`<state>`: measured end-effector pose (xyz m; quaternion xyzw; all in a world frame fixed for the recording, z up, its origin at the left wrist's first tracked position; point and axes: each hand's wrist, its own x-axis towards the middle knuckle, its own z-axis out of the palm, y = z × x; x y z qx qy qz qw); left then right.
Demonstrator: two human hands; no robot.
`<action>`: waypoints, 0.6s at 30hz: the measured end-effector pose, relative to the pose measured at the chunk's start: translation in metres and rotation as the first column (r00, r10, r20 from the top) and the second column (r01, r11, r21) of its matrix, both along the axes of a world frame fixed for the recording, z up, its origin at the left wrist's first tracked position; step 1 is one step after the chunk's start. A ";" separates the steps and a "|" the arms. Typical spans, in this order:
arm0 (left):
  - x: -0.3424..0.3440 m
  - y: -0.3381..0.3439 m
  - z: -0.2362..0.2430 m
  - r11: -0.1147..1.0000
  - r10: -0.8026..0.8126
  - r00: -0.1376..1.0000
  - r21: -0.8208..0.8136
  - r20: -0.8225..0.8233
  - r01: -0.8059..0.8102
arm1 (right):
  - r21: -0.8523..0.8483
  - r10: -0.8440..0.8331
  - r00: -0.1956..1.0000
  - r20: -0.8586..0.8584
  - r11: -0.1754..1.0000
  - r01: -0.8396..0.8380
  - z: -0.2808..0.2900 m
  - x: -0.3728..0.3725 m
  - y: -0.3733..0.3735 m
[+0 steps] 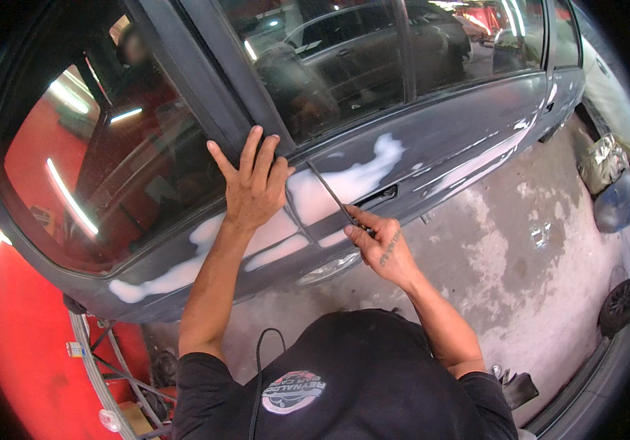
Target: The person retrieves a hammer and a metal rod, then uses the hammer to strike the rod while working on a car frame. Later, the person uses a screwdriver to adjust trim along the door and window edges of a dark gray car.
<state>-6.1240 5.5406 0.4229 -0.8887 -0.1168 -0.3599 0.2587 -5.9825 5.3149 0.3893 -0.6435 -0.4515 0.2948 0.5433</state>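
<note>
Left hand (252, 189): fingers spread on dark-grey metal car body (469, 110)
Right hand (383, 246): pinching slim dark metal rod (329, 189)
Rod tip (310, 165): near door seam (302, 224)

Left grip (255, 194) on the car (469, 114) — right of it, tool (329, 189) in right grip (384, 248).

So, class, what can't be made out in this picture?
In the head view:
Thin tool: grip end, covered by the right hand.
Left hand: palm, hidden by its own back.
Grey car: roof, cut off by the upper edge.
Door window: cabin details, masked by reflections.
</note>
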 end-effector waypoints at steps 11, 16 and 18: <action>0.002 -0.002 0.001 1.000 0.014 1.000 0.003 0.004 -0.014 | 0.137 -0.075 0.994 0.083 0.989 0.063 -0.036 -0.020 0.014; 0.000 -0.001 -0.001 0.999 0.037 0.999 -0.002 -0.008 -0.037 | 0.039 -0.011 0.974 -0.228 0.999 0.021 -0.041 -0.021 0.015; 0.000 -0.002 0.000 0.999 0.042 0.999 -0.014 -0.010 -0.042 | 0.059 -0.029 0.993 -0.112 0.998 0.035 -0.040 -0.022 0.015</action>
